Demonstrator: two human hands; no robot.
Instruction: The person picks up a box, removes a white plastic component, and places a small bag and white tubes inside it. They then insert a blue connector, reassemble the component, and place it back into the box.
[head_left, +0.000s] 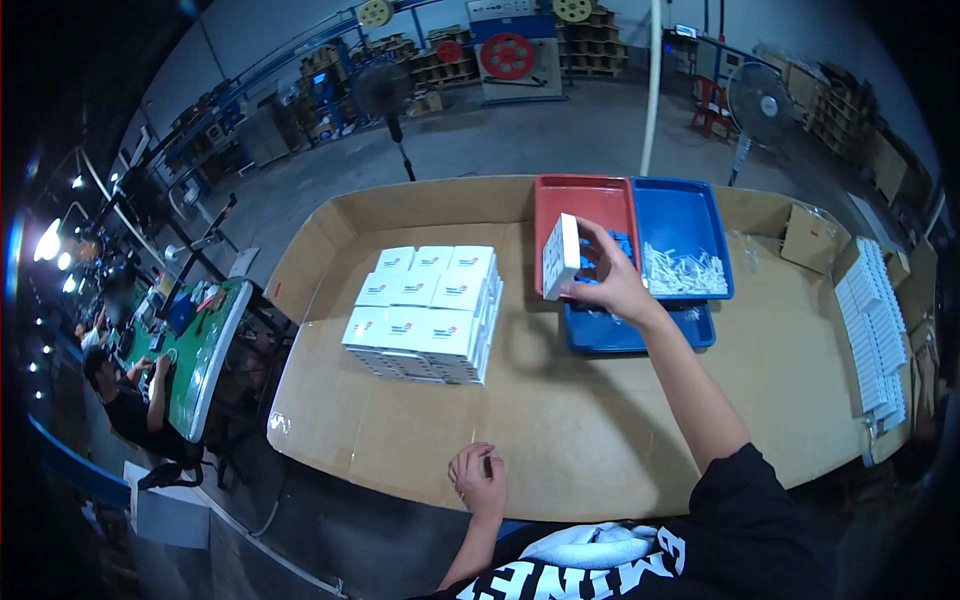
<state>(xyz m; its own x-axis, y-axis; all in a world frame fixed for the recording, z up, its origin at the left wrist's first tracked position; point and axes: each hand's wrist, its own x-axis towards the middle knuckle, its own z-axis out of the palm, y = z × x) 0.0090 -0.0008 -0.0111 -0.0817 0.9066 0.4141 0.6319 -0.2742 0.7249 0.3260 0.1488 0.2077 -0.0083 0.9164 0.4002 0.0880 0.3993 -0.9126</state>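
Note:
In my right hand [615, 285] is a small white box [562, 257], gripped between thumb and fingers and tilted over the red tray [585, 183]. Printed marks show on its side facing left. My left hand [480, 480] rests at the near edge of the cardboard-covered table [540, 430], its fingers loosely curled and nothing visible in them. Left of the middle stands a neat stack of white boxes [425, 310], several layers high, with small logos on their tops.
Blue pieces [622, 243] lie in the red tray. White plastic pieces [685, 270] fill part of a blue tray [680, 205]; another blue tray [640, 335] sits nearer. Rows of white parts [870, 330] line the right edge. A person [140, 400] sits at a green table [205, 350].

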